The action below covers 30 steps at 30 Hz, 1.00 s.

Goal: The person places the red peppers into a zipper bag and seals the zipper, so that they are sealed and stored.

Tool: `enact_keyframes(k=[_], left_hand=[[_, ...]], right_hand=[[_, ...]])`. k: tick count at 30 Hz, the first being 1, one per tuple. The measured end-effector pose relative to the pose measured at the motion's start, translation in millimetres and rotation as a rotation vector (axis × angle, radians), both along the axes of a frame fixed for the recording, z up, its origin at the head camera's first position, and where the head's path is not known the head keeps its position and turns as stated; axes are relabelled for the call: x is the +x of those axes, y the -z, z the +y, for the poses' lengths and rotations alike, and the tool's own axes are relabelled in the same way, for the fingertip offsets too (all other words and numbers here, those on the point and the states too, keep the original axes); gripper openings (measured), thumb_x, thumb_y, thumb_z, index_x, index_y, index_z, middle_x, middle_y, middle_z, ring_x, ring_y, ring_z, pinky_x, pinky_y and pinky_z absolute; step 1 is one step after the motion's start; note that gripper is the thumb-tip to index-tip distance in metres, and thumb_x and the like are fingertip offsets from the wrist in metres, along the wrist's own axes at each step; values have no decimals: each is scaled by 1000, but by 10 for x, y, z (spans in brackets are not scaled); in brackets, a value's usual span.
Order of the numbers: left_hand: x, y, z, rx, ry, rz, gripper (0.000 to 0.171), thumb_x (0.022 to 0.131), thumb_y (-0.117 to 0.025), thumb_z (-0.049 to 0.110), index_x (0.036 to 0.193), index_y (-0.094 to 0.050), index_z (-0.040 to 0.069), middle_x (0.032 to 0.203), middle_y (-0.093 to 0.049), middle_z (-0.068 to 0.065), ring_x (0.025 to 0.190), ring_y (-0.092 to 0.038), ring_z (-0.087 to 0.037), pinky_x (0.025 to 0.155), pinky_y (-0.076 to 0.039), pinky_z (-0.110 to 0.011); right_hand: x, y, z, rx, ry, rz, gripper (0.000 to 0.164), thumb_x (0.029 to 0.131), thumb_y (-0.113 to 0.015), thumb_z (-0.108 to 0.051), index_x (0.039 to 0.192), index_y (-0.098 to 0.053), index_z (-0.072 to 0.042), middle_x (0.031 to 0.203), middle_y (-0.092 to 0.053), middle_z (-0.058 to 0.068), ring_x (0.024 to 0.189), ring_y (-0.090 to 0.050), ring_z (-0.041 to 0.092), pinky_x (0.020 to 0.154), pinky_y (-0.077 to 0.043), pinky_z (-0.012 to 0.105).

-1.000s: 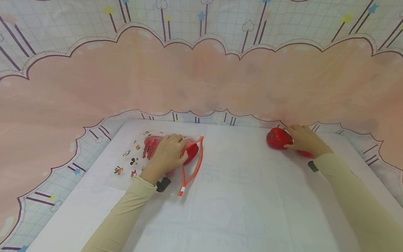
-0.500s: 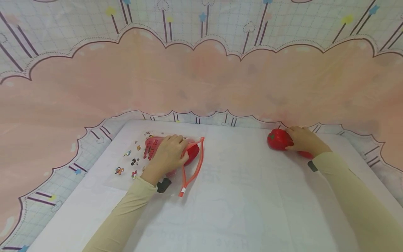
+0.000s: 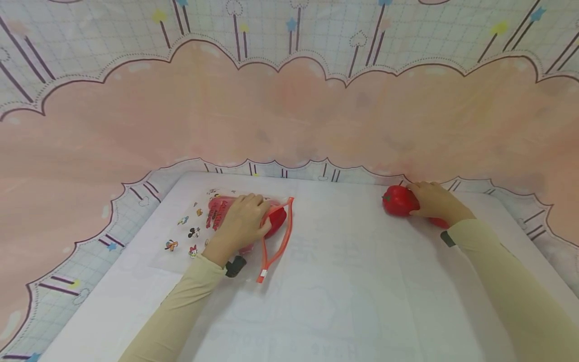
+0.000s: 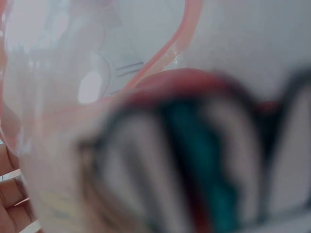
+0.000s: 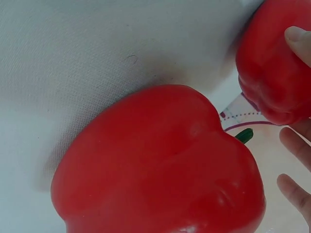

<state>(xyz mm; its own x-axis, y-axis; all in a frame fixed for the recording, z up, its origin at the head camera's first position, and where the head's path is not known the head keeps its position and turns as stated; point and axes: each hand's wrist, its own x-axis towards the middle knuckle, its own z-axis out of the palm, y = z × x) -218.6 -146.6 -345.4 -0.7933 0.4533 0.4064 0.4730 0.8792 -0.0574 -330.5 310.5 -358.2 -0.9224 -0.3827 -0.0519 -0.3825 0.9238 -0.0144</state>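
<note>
In the head view, my left hand (image 3: 240,223) holds the clear, cartoon-printed zip bag (image 3: 181,259) near its mouth, which gapes between orange zip strips (image 3: 287,234). A red bell pepper (image 3: 277,221) shows at that mouth, partly behind the hand. My right hand (image 3: 436,202) grips another red bell pepper (image 3: 400,202) from its right side; the thumb (image 5: 299,41) lies on it in the right wrist view, with some fingertips apart from it. Beneath the right wrist sits one more red bell pepper (image 5: 155,160), green-stemmed and mostly hidden from above. The left wrist view is blurred by the bag's print.
A white tabletop (image 3: 334,291) with faint lettering lies under everything. Behind it hangs a peach and white patterned cloth (image 3: 289,115), which also borders the table's sides. Dark straps (image 3: 235,266) are at the wrists.
The pepper in my right hand has turned a little, its green stem end now facing farther left, and it has shifted slightly left. My left hand and the bag stay put.
</note>
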Motion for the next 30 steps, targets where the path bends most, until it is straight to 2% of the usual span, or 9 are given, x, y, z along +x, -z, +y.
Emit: enact_keyframes(k=[17, 25, 30], left_hand=[[-13, 8, -1, -1, 5, 16, 22, 78, -64, 20, 96, -64, 7, 89, -63, -8, 85, -56, -22, 84, -50, -38], [-16, 15, -6, -3, 11, 29, 24, 78, -65, 20, 97, -64, 7, 90, -64, -8, 85, -57, -22, 83, -50, -37], [-18, 13, -8, -7, 5, 27, 24, 78, -65, 20, 98, -64, 7, 91, -64, -8, 86, -57, -23, 84, -50, -38]], right_hand=[[3, -19, -40, -22, 58, -78, 82, 70, -80, -28, 136, -41, -1, 130, -49, 23, 117, -42, 46, 89, -46, 60], [-6, -8, -49, -23, 60, -69, 79, 70, -80, -28, 135, -42, -1, 125, -53, 22, 114, -45, 45, 89, -46, 60], [32, -48, -98, -26, 64, -80, 77, 72, -79, -23, 135, -41, 0, 127, -52, 24, 115, -44, 46, 91, -44, 61]])
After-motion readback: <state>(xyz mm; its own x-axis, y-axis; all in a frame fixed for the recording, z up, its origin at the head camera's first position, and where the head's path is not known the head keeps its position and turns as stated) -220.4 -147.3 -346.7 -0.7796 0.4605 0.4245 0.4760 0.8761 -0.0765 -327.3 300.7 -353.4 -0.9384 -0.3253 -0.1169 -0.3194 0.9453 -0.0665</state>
